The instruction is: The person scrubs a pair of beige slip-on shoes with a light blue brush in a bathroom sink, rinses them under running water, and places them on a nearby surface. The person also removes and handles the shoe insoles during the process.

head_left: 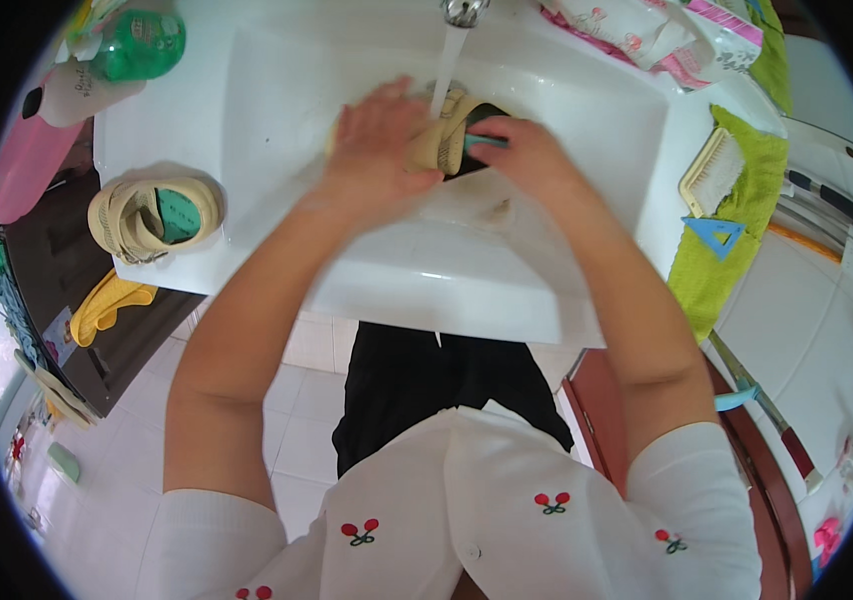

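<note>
A beige shoe (447, 135) lies in the white washbasin (284, 97), under water running from the chrome tap (464, 10). My left hand (381, 146) rests over one end of it, blurred, with its fingers spread and its palm hidden. My right hand (520, 154) is at the dark opening of the shoe, its fingers closed on a teal object (485, 140), most of which is hidden. Another beige shoe (123, 217), with a green insole (179, 216), sits on the basin's left rim.
A green bottle (143, 45) and a pale bottle (81, 94) lie at the upper left. On the right, a scrubbing brush (713, 172) and a blue triangular piece (715, 234) lie on a green cloth (756, 172). Pink-and-white packages (644, 34) stand at the upper right.
</note>
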`<state>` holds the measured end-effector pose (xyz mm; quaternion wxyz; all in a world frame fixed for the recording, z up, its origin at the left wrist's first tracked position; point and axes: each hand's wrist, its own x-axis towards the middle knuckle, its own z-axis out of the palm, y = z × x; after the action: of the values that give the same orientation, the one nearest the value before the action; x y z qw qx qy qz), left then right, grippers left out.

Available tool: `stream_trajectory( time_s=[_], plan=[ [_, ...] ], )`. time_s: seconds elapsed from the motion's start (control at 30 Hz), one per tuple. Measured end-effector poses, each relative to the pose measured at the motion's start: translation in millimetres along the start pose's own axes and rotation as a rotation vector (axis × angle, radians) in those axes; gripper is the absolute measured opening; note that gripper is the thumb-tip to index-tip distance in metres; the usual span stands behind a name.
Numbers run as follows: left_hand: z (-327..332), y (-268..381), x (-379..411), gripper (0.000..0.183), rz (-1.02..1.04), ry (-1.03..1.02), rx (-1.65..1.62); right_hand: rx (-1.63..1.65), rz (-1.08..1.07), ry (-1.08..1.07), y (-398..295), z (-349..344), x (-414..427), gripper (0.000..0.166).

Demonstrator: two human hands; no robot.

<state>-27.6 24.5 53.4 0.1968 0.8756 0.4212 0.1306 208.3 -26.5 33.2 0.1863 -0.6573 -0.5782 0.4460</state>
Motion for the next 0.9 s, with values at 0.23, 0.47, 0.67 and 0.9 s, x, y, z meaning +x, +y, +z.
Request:
stream_trajectory(
  time_s=[0.23,0.47,0.67,0.9],
  plan=[
    [-3,-49,-4,0.122,-0.160,-0.316,-0.134,-0.129,0.087,-0.027,-36,9,35,0.026],
    [-11,-63,-17,0.115,-0.272,-0.379,-0.029,0.024,0.218,-0.455,-18,-14,34,0.026],
    [-12,-70,-10,0.110,-0.305,-0.315,-0.127,-0.053,0.136,-0.159,-15,40,49,0.022],
    [-20,-74,-14,0.115,-0.271,-0.397,-0.083,0.028,0.248,-0.498,-15,-10,35,0.020]
  ],
)
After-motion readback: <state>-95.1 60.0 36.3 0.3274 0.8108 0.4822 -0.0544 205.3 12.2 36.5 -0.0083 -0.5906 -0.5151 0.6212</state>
